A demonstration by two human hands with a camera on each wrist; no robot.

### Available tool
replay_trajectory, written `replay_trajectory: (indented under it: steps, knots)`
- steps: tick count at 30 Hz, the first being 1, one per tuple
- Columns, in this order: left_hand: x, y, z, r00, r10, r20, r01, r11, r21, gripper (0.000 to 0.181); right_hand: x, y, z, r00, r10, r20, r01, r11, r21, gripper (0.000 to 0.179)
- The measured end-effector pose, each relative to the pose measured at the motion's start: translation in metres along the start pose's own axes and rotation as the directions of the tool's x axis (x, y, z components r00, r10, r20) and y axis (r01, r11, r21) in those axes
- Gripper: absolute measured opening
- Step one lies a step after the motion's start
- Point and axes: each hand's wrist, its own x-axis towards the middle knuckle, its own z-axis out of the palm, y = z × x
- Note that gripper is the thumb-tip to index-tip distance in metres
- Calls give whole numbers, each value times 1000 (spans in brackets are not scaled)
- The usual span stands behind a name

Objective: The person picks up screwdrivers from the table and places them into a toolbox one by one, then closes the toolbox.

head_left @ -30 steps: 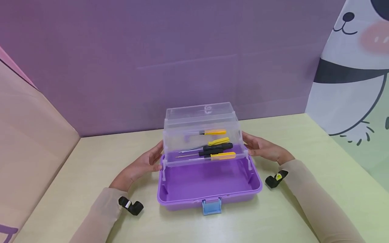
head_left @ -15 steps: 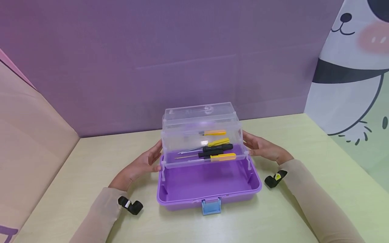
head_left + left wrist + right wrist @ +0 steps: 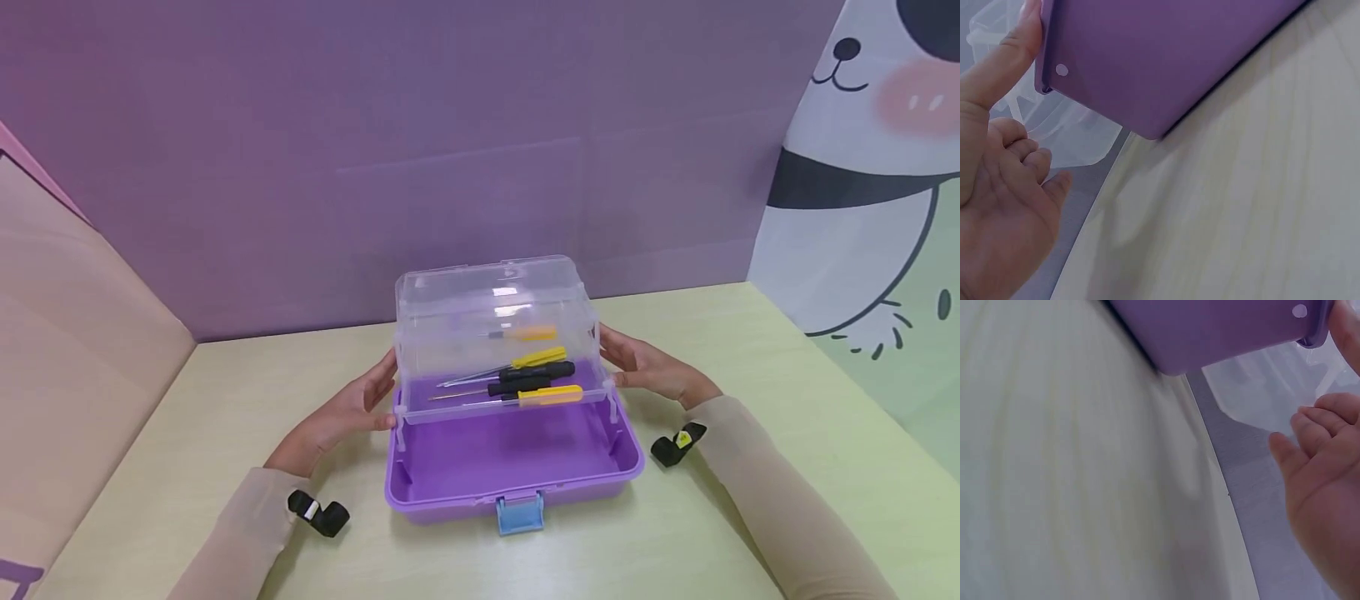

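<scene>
A purple toolbox (image 3: 517,442) stands open on the table. Above its back half sits a clear tray (image 3: 495,410) that bears several screwdrivers with yellow or black handles, such as the black screwdriver (image 3: 540,372). Its clear lid (image 3: 487,292) is tilted up behind the tray. My left hand (image 3: 345,412) holds the left side, thumb at the purple rim (image 3: 1044,47) and curved fingers (image 3: 1022,148) reaching behind toward the lid. My right hand (image 3: 656,367) holds the right side likewise, thumb at the rim; its fingertips are partly hidden in the head view.
A blue latch (image 3: 520,513) hangs down at the toolbox's front. Behind the light wooden table (image 3: 337,558) rises a purple cloth wall (image 3: 450,150). A printed cartoon panel (image 3: 862,242) stands at the right, a pale panel (image 3: 67,333) at the left.
The clear lid has tilted forward, so its front rim now shows. The tray with the screwdrivers has come slightly down and toward me. Both hands stay almost in place at the sides.
</scene>
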Motion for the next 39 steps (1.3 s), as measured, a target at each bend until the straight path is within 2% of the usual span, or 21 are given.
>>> replay_trajectory:
  steps: [7, 18, 23, 28, 31, 36, 39]
  knots:
    - [2, 1, 1, 998, 43, -36, -43, 999, -8, 113, 1, 2, 0, 998, -20, -63, 17, 999, -52, 91]
    - [1, 3, 7, 996, 52, -78, -56, 997, -49, 115, 5, -1, 5, 995, -75, -65, 77, 997, 29, 93]
    - [2, 5, 6, 996, 50, -73, -51, 999, -3, 114, 4, -3, 4, 996, -80, -48, 81, 996, 30, 93]
    - [1, 10, 5, 995, 43, -87, -40, 998, 42, 114, 4, -3, 2, 993, -99, -65, 100, 995, 16, 91]
    - [1, 12, 5, 995, 54, -87, -53, 998, 18, 115, 4, -2, 2, 991, -115, -72, 118, 992, 44, 86]
    - [1, 9, 6, 994, 61, -93, -64, 997, -32, 109, 6, -5, 4, 981, -153, -117, 168, 978, 123, 65]
    - [2, 10, 6, 993, 63, -105, -67, 997, -42, 104, 9, -12, 7, 971, -182, -155, 203, 971, 130, 71]
